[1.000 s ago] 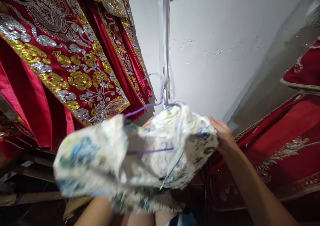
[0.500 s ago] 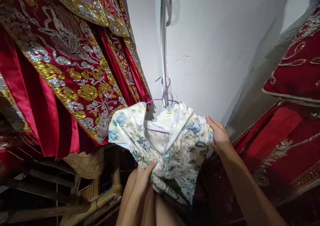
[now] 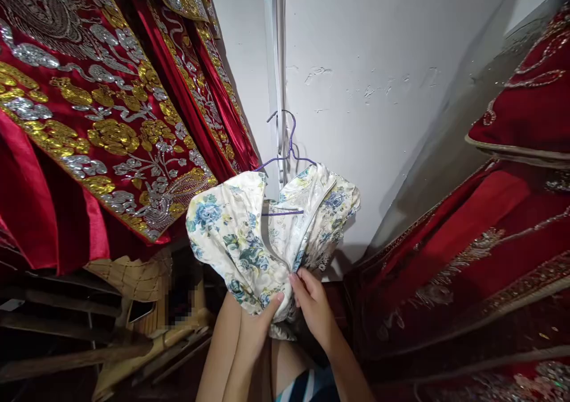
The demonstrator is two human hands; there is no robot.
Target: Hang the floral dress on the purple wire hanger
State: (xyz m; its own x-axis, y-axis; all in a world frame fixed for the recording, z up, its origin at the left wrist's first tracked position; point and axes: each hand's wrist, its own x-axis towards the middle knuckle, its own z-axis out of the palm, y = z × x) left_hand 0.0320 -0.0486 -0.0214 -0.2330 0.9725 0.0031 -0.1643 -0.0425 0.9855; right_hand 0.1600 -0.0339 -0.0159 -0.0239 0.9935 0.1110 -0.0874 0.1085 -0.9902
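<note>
A short-sleeved white garment with blue and yellow flowers (image 3: 243, 244) hangs in front of me on a thin purple hanger (image 3: 291, 146). Its neckline is open in a V, and the hanger's lower bar shows through it. My left hand (image 3: 260, 325) grips the lower front of the garment, thumb on top and the other fingers hidden beneath the cloth. At the bottom of the V, my right hand (image 3: 310, 298) pinches the front edge between thumb and fingers. The garment's lower part is bunched up between my hands, above my knees.
A red garment with gold and silver embroidery (image 3: 116, 135) hangs at the left. More red beaded clothing (image 3: 449, 230) hangs along the right. Behind the hanger, a pale vertical strip (image 3: 275, 51) runs down the white wall (image 3: 378, 46). A wooden chair (image 3: 146, 354) with a phone-like object stands lower left.
My right hand has let go of the right sleeve and moved left and down to the bottom of the neckline. My left hand keeps its hold, and the view has shifted slightly.
</note>
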